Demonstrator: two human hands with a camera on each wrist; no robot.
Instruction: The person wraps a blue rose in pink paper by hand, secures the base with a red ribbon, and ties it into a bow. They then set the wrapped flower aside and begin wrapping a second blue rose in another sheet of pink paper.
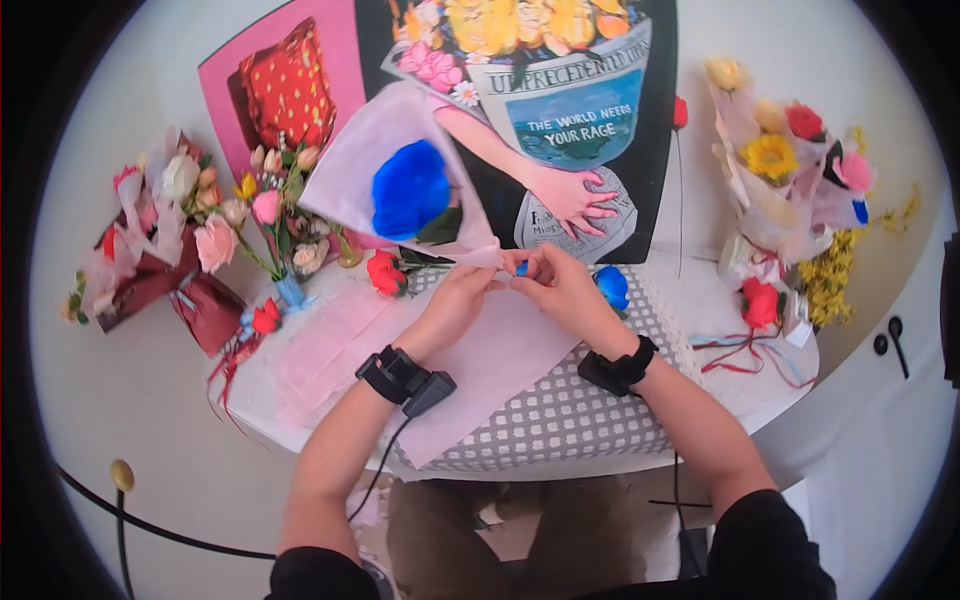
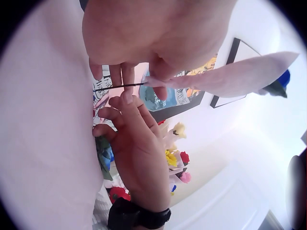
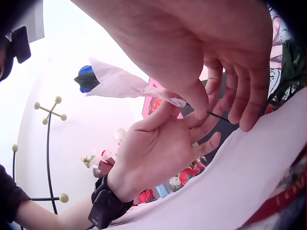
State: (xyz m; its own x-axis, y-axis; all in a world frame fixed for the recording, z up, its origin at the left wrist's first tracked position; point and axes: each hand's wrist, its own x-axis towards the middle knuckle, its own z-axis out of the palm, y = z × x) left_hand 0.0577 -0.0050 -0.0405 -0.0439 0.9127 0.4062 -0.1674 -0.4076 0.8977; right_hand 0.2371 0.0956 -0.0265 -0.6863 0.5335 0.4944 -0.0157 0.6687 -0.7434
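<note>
A blue rose stands wrapped in a pale pink paper cone, tilted up to the left. My left hand pinches the cone's gathered base, its thumb pressing the paper in the left wrist view. Below the paper, a thin dark stem sticks out past the left fingers. Close beside it, my right hand has its fingers bent, and a small blue piece shows between thumb and fingertip. In the left wrist view the right fingertips meet the left ones just under the stem.
Pink paper sheets and a grey checked cloth cover the table. A second blue rose and a red rose lie near the hands. Bouquets stand left and right; a poster leans behind.
</note>
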